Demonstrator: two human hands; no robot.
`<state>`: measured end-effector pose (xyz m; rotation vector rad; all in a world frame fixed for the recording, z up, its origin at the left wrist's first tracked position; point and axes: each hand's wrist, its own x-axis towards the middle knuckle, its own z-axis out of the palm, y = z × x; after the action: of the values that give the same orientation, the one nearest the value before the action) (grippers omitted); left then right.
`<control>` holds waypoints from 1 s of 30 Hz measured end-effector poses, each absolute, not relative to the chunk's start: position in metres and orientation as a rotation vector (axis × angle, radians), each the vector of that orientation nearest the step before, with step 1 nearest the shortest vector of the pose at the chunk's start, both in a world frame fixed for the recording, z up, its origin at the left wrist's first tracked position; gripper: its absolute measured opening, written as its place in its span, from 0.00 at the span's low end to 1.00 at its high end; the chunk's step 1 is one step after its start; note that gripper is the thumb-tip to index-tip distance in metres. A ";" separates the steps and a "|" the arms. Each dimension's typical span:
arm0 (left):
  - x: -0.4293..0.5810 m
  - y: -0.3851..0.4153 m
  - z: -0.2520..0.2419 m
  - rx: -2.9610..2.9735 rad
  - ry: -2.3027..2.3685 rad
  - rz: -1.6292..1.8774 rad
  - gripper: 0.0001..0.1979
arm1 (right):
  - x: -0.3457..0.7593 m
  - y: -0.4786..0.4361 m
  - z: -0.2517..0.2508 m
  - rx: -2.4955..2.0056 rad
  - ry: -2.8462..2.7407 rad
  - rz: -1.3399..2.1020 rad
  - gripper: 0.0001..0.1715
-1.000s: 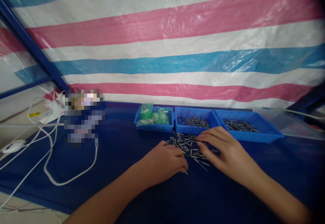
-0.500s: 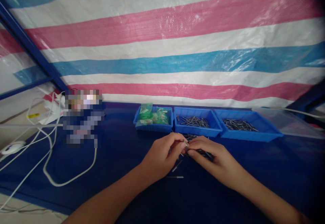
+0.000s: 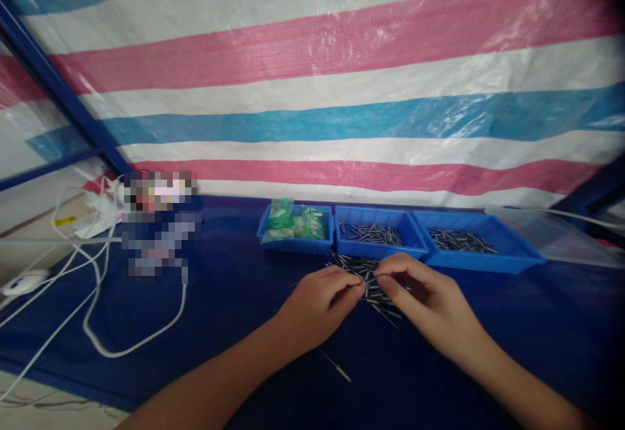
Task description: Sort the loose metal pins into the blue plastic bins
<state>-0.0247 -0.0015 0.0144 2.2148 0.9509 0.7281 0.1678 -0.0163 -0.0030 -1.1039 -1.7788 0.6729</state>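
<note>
My left hand is closed in a pinch, with a small bit of bright metal at its fingertips. My right hand pinches with thumb and forefinger a short gap to the right. Between the two sets of fingertips runs a thin metal piece that looks like a blind rivet; most of it is covered by the fingers. Beneath and behind them lies a loose pile of blind rivets, dark thin pins with brighter sleeves. One single blind rivet lies apart on the blue table, nearer to me.
Three blue bins stand in a row behind the pile: the left bin holds green plastic packets, the middle bin and right bin hold similar pins. White cables loop over the left side. A striped plastic sheet hangs behind.
My hands have drawn slightly apart, the right one shifting right, and more of the pile shows. Of the two loose rivets in front, one now lies nearer me at a different angle.
</note>
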 end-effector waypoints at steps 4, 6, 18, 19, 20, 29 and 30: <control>-0.024 -0.001 0.013 2.199 0.933 0.731 0.11 | 0.167 -0.017 -0.006 -1.085 -1.789 0.697 0.03; -0.023 -0.001 0.011 2.194 0.933 0.719 0.09 | 0.166 -0.018 -0.007 -1.071 -1.789 0.700 0.02; -0.024 0.000 0.011 2.100 1.073 0.946 0.08 | 0.166 -0.015 -0.005 -1.069 -1.850 0.634 0.03; -0.025 0.000 0.011 2.117 1.075 0.934 0.09 | 0.166 -0.015 -0.004 -1.071 -1.882 0.609 0.03; -0.026 0.000 0.012 2.153 1.073 0.901 0.09 | 0.166 -0.014 -0.003 -1.071 -1.917 0.578 0.04; -0.053 0.000 0.016 2.772 1.051 0.268 0.36 | 0.246 0.017 0.014 -1.502 -1.909 -0.259 0.11; -0.055 0.001 0.017 2.785 1.046 0.227 0.35 | 0.259 0.021 0.013 -1.611 -1.860 -0.366 0.11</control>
<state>-0.0546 0.0012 0.0167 2.7846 1.0462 0.2272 0.2586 0.0205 0.0133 -1.6115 -1.8602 -0.3657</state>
